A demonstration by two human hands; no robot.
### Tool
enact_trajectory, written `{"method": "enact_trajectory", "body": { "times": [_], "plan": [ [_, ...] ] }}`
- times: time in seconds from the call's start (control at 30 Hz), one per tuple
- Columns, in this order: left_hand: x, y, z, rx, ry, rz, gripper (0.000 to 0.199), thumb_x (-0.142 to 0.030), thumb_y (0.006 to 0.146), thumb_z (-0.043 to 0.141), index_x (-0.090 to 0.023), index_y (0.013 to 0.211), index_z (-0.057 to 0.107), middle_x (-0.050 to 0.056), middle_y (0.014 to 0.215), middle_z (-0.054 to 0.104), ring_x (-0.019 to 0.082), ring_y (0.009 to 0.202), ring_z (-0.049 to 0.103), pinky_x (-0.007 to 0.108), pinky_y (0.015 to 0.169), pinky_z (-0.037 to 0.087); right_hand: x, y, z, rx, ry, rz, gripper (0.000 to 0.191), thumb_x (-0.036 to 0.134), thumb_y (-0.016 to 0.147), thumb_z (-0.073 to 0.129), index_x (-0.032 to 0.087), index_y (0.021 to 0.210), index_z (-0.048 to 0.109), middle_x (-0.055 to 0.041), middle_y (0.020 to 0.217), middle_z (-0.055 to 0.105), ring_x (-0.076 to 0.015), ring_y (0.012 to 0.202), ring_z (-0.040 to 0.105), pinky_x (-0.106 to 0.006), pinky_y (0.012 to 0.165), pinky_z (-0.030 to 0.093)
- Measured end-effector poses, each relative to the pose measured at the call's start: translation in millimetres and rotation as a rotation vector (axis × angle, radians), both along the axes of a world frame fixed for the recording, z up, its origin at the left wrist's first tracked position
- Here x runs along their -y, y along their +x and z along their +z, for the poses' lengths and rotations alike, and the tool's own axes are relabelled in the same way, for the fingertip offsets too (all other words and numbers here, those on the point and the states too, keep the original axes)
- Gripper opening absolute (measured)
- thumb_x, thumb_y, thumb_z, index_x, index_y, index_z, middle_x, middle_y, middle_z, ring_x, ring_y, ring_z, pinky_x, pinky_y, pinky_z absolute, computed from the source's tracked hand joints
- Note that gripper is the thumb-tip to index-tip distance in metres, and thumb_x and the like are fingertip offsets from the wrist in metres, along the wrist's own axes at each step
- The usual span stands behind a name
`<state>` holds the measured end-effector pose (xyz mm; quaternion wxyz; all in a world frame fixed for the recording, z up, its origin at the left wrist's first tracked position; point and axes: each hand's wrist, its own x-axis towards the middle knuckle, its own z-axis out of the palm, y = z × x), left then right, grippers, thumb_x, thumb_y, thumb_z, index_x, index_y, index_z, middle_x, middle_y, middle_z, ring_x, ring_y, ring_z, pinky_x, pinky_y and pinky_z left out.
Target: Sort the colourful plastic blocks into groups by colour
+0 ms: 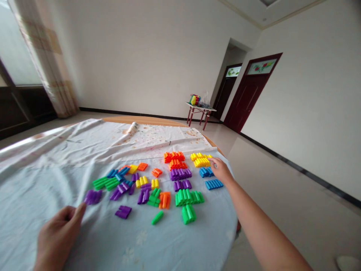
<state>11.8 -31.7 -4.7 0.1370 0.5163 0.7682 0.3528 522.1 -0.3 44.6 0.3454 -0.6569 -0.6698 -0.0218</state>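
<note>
Left grip (pixel 60 230) clamped on purple piece (pixel 93 197) jutting ahead; right grip (pixel 221 169) at right end of yellow blocks (pixel 201 162), closure unclear

Before you: one round wooden table (pixel 146 120), draped in pale floral cloth (pixel 93 141); to your left, a bright window (pixel 21 56) with a patterned beige curtain (pixel 46 56). Beyond, you have plain white walls (pixel 135 56), dark skirting (pixel 121 113), glossy pale floor (pixel 259 165) and a small red-legged table (pixel 212 109) carrying bags. To your right, one dark-red door (pixel 252 94) with floral glass above; another darker door (pixel 225 91) stands in the recess beside it.
</note>
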Motion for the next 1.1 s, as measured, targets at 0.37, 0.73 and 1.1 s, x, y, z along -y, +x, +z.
{"method": "enact_trajectory", "body": {
  "times": [0.37,0.73,1.1],
  "plan": [
    [5.6,5.3,3.9,0.167,0.075,0.005,0.039,-0.053,0.073,0.047,-0.02,0.055,0.037,-0.006,0.046,0.031,0.01,0.05,0.032,0.024,0.052,0.026,48.4,-199.5,24.7,-0.067,-0.024,0.559,0.028,0.014,0.084,0.05,0.021,0.108,0.062,-0.0048,0.106,0.065,-0.0156,0.104,0.056,-0.032,0.095,0.043],
    [6.5,3.8,4.1,0.187,0.103,-0.019,0.041,-0.054,0.073,0.046,-0.02,0.053,0.036,-0.006,0.047,0.03,0.01,0.05,0.032,0.025,0.052,0.026,38.1,-255.2,-15.9,0.266,-0.292,0.254,0.019,0.031,0.078,0.061,0.019,0.093,0.062,-0.011,0.099,0.061,-0.0289,0.101,0.049,-0.044,0.085,0.039],
    [6.9,2.6,3.4,0.188,0.107,-0.032,0.041,-0.054,0.073,0.046,-0.02,0.053,0.035,-0.005,0.047,0.03,0.01,0.05,0.032,0.025,0.051,0.026,41.5,-264.1,-30.0,0.125,-0.227,0.518,0.034,0.02,0.073,0.063,0.021,0.106,0.053,-0.0055,0.105,0.062,-0.0229,0.105,0.052,-0.038,0.09,0.036]
  ]
}}
